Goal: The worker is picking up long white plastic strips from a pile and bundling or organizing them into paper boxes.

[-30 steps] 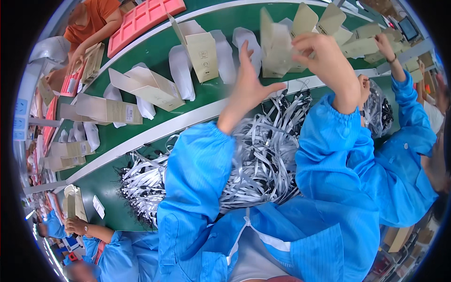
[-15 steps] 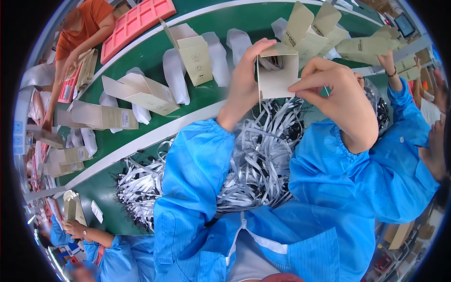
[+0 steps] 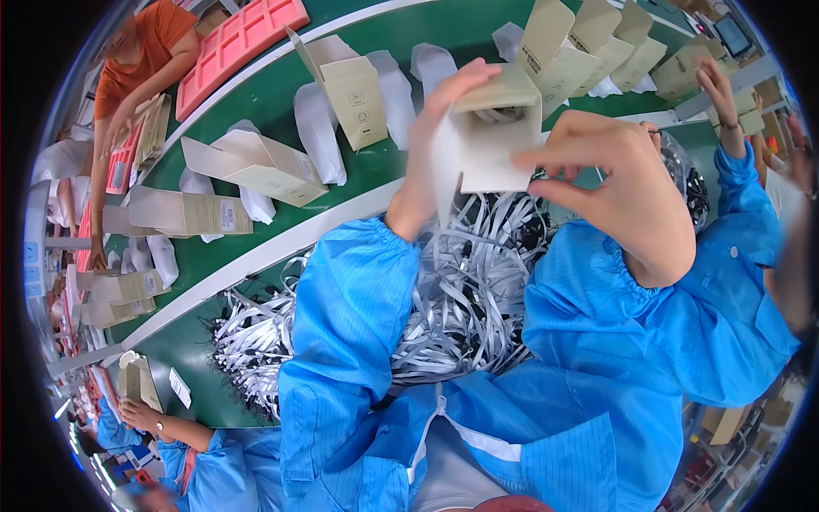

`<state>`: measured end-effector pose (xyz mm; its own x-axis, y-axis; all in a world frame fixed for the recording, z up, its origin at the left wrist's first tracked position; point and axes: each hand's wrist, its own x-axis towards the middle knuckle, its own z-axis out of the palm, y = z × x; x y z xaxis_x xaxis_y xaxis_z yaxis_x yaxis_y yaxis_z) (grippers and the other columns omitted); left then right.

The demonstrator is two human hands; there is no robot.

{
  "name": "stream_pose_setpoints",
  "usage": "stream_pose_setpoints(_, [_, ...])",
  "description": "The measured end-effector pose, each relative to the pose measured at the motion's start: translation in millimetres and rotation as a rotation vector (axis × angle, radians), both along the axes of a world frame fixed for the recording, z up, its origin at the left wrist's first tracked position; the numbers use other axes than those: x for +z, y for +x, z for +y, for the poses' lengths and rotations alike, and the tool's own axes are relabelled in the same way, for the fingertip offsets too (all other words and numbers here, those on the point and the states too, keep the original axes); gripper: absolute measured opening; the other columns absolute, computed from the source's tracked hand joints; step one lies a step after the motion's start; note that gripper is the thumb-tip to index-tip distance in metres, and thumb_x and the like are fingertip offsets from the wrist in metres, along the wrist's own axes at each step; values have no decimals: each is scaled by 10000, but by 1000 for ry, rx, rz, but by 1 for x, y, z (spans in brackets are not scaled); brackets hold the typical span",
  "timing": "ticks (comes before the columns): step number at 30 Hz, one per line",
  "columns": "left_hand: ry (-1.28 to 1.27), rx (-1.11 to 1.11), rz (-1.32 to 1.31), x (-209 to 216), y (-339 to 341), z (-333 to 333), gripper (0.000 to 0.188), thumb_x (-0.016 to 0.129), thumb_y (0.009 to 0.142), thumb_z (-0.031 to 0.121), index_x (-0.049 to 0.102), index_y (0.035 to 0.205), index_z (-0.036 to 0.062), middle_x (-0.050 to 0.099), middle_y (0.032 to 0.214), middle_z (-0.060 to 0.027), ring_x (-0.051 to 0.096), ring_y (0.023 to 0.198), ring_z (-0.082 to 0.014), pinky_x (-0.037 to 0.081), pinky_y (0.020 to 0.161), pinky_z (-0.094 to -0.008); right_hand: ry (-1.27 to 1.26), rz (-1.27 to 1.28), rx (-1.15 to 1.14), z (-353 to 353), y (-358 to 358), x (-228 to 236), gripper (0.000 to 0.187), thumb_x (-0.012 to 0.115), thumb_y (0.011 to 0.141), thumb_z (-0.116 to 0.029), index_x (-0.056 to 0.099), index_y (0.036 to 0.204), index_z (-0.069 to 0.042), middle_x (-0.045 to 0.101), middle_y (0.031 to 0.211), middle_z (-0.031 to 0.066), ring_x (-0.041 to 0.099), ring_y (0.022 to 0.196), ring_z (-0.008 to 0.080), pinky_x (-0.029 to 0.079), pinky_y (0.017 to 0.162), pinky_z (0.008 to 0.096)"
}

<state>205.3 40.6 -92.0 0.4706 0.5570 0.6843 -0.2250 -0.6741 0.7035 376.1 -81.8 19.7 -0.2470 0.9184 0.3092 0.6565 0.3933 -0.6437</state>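
Note:
Above the pile of straps, both my hands hold a small beige carton (image 3: pixel 499 162), its open end toward me. A pale coiled item (image 3: pixel 502 113) shows inside, too shaded to name. My left hand (image 3: pixel 422 149), smeared by motion, grips the carton's left side with fingers stretched along it. A white flap (image 3: pixel 445 166) hangs out beside that palm. At the right edge of the opening my right hand (image 3: pixel 618 166) pinches the carton wall between thumb and bent fingers. Beneath lies a heap of grey-white flat straps (image 3: pixel 469 299) with black ends.
Open beige cartons (image 3: pixel 354 98) and white wrapped pieces (image 3: pixel 320 132) line the green conveyor (image 3: pixel 286 90) beyond a pale rail (image 3: pixel 247 256). A clear bag (image 3: pixel 682 179) sits by my right arm. Co-workers' hands (image 3: pixel 717 94) show at right, upper left and lower left. A pink tray (image 3: pixel 243 51) stands far left.
The carton has tipped and its left flap has swung outward and down. My right fingers have moved slightly left over the opening. A co-worker's hand at right has risen from a carton.

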Motion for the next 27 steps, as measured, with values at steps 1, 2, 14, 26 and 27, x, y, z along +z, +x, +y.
stream_pose_setpoints(1, [-3,10,6,2,0,3,645,756,788,93,444,1351,61,536,1370,-150,458,1337,-333,390,1094,-412,13,-22,-34,6,-1,-2,200,767,709,-8,764,905,-44,602,731,34,559,598,136,410,540,277])
stream_pose_setpoints(2, [-6,17,-11,1,9,8,693,778,780,154,431,1370,50,554,1349,-157,483,1314,-324,404,1083,-397,18,-50,-83,9,0,-4,186,764,720,-17,759,905,-36,609,714,39,571,594,136,418,539,275])
stream_pose_setpoints(14, [-300,281,1073,-28,-55,-7,405,784,793,192,638,1112,-10,689,999,-176,684,888,-287,522,751,-364,-163,39,-174,79,65,-39,215,724,883,-142,696,830,65,667,693,58,666,672,89,533,624,227])
stream_pose_setpoints(26, [-894,1,642,0,-73,-5,159,544,1012,191,492,1033,42,710,987,-171,711,858,-240,570,743,-304,-95,101,-397,63,36,-19,363,701,914,-192,644,1229,-23,622,659,27,607,564,72,481,505,217])
stream_pose_setpoints(27, [-897,1,643,14,-76,-7,159,544,1012,191,492,1033,42,710,987,-171,711,858,-240,570,743,-304,-59,137,-451,51,25,-5,388,702,912,-202,626,1256,-41,599,637,14,578,527,72,437,465,224])
